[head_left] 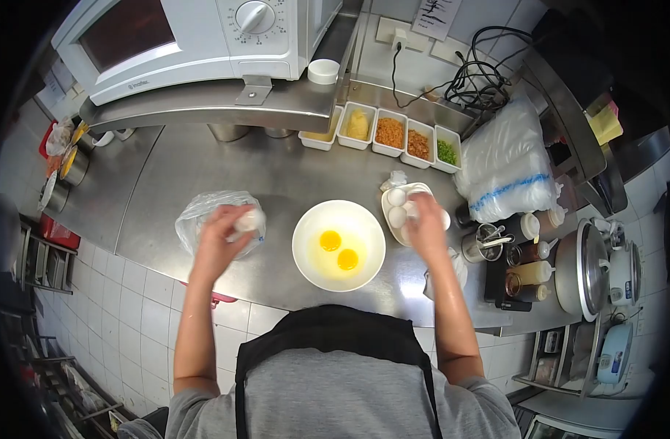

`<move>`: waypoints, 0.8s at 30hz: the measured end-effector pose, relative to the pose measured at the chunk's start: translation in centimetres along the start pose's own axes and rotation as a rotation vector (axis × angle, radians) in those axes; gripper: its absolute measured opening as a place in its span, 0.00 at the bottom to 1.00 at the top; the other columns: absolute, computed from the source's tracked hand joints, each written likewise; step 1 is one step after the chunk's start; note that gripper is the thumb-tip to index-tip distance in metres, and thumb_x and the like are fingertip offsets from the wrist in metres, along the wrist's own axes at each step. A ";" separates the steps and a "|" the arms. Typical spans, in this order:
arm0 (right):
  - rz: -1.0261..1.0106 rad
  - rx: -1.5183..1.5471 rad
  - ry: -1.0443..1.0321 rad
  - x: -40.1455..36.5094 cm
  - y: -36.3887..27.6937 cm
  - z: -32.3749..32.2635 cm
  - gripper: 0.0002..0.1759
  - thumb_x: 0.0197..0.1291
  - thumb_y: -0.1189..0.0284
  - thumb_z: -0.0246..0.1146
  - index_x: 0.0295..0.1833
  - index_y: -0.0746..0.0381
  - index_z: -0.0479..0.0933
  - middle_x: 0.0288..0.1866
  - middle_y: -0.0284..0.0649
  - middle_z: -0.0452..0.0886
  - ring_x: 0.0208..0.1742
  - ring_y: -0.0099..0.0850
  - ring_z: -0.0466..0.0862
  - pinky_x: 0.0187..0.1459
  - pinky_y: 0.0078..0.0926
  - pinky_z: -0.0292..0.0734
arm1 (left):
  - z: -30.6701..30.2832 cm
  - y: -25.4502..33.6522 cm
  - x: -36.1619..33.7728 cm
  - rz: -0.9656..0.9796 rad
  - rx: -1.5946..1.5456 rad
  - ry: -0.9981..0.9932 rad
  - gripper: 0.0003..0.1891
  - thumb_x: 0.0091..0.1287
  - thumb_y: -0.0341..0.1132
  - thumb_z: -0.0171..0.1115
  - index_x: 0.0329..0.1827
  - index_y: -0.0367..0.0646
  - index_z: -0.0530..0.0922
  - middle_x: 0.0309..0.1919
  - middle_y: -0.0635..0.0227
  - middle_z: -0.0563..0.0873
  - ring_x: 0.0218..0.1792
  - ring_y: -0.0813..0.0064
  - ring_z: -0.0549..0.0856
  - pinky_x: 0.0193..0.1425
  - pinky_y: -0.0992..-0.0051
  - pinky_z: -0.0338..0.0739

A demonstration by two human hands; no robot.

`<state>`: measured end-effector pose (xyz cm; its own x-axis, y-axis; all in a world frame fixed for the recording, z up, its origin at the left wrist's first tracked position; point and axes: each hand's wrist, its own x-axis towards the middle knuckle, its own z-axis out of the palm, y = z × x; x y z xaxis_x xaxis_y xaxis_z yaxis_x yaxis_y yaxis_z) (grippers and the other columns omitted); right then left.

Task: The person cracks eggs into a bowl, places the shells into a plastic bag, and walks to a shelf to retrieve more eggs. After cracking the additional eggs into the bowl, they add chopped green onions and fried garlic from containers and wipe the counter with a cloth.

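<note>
Two egg yolks (pixel 339 249) in clear white lie in a white bowl (pixel 303 268) at the middle of the counter. To its left, my left hand (pixel 221 233) pinches a white eggshell (pixel 252 220) above a clear plastic bag (pixel 192 217). Over on the right, my right hand (pixel 427 225) reaches down into a light tray (pixel 387 207) of white eggs (pixel 397 216). Its fingers are among the eggs, and the back of the hand hides whether they grip one.
White tubs (pixel 390 134) of chopped ingredients line the back under a steel shelf (pixel 203 113) carrying a microwave (pixel 203 40). At right stand stacked plastic bags (pixel 507 157), a metal cup of utensils (pixel 481 245), sauce bottles (pixel 532 273) and a large lidded pot (pixel 580 271).
</note>
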<state>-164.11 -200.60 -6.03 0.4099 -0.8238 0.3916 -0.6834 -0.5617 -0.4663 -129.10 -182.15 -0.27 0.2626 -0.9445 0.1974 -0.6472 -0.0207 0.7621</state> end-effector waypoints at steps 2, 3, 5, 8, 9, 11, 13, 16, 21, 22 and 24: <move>0.198 -0.299 0.015 -0.9 3.9 -1.4 0.26 0.49 0.76 0.66 0.57 0.58 0.74 0.52 0.55 0.77 0.57 0.50 0.75 0.54 0.45 0.75 | -2.1 -1.9 -0.8 -0.076 0.259 0.047 0.24 0.53 0.20 0.67 0.55 0.45 0.82 0.51 0.57 0.80 0.54 0.59 0.82 0.56 0.68 0.79; 0.273 -0.374 0.019 -1.5 5.6 -1.4 0.26 0.49 0.75 0.67 0.58 0.56 0.74 0.51 0.57 0.77 0.55 0.52 0.77 0.51 0.45 0.76 | -2.4 -3.2 -1.2 -0.107 0.359 0.061 0.23 0.53 0.20 0.66 0.55 0.45 0.82 0.51 0.55 0.80 0.55 0.56 0.81 0.58 0.67 0.78; 0.311 -0.206 -0.054 -2.1 8.2 -1.2 0.27 0.50 0.74 0.67 0.59 0.56 0.74 0.50 0.58 0.77 0.50 0.52 0.79 0.48 0.45 0.77 | -2.3 -6.6 -1.6 -0.120 0.483 0.090 0.21 0.55 0.21 0.64 0.54 0.45 0.82 0.53 0.52 0.79 0.57 0.53 0.79 0.61 0.64 0.76; 0.326 -0.065 -0.073 -2.1 9.3 -1.4 0.28 0.51 0.74 0.67 0.61 0.55 0.73 0.48 0.57 0.77 0.44 0.53 0.81 0.44 0.44 0.78 | -0.1 -11.5 -1.1 -0.088 0.553 0.087 0.20 0.59 0.23 0.62 0.55 0.45 0.81 0.57 0.49 0.76 0.63 0.48 0.73 0.67 0.60 0.70; 0.327 -0.037 -0.065 -2.1 9.3 -1.4 0.28 0.51 0.74 0.67 0.61 0.55 0.73 0.48 0.57 0.77 0.42 0.53 0.82 0.43 0.44 0.79 | 0.3 -11.1 -1.2 -0.137 0.612 0.086 0.20 0.59 0.24 0.62 0.56 0.45 0.80 0.59 0.48 0.75 0.63 0.46 0.72 0.67 0.59 0.68; 0.386 -0.036 -0.016 -2.3 8.5 -2.2 0.28 0.52 0.75 0.67 0.61 0.56 0.73 0.50 0.54 0.78 0.44 0.48 0.82 0.43 0.41 0.79 | 1.7 -9.3 -0.9 -0.229 0.726 0.085 0.22 0.59 0.26 0.63 0.59 0.44 0.78 0.61 0.47 0.74 0.65 0.44 0.69 0.69 0.56 0.66; 0.322 0.075 0.073 -2.7 7.3 -3.2 0.27 0.54 0.75 0.66 0.62 0.58 0.73 0.52 0.51 0.78 0.47 0.43 0.83 0.44 0.37 0.79 | 0.7 -7.5 -0.6 -0.238 0.670 0.063 0.25 0.60 0.30 0.64 0.63 0.41 0.75 0.64 0.46 0.72 0.67 0.40 0.66 0.71 0.53 0.63; 0.079 0.491 0.173 -4.5 3.4 -3.2 0.23 0.60 0.75 0.63 0.62 0.63 0.72 0.59 0.45 0.77 0.54 0.34 0.80 0.46 0.30 0.77 | -2.0 -3.0 -0.9 -0.158 0.581 0.102 0.23 0.62 0.31 0.64 0.61 0.37 0.75 0.62 0.46 0.75 0.64 0.42 0.71 0.67 0.57 0.67; -0.269 0.300 -0.151 -7.2 -1.4 0.1 0.22 0.58 0.78 0.63 0.60 0.62 0.73 0.60 0.48 0.75 0.60 0.45 0.77 0.57 0.33 0.74 | -2.7 3.5 0.1 -0.138 0.255 0.022 0.20 0.62 0.31 0.65 0.57 0.35 0.78 0.50 0.47 0.83 0.53 0.49 0.82 0.58 0.64 0.74; -0.223 0.351 -0.139 -7.4 -1.5 -0.1 0.22 0.58 0.78 0.63 0.60 0.62 0.74 0.60 0.49 0.74 0.60 0.46 0.76 0.57 0.34 0.73 | -2.2 3.8 0.3 -0.081 0.247 0.029 0.19 0.62 0.31 0.65 0.56 0.36 0.79 0.48 0.47 0.85 0.51 0.50 0.83 0.57 0.65 0.75; -0.135 0.456 -0.124 -7.3 -2.0 -0.7 0.22 0.58 0.79 0.63 0.60 0.62 0.74 0.61 0.49 0.73 0.60 0.49 0.76 0.59 0.35 0.73 | -1.0 4.1 0.4 -0.069 0.190 -0.026 0.19 0.62 0.31 0.65 0.56 0.37 0.79 0.48 0.48 0.85 0.51 0.50 0.83 0.57 0.65 0.75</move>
<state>-166.15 -193.40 -7.46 0.5644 -0.7287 0.3880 -0.2962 -0.6174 -0.7287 -130.96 -182.30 3.52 0.2936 -0.9470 0.1306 -0.7526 -0.1448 0.6423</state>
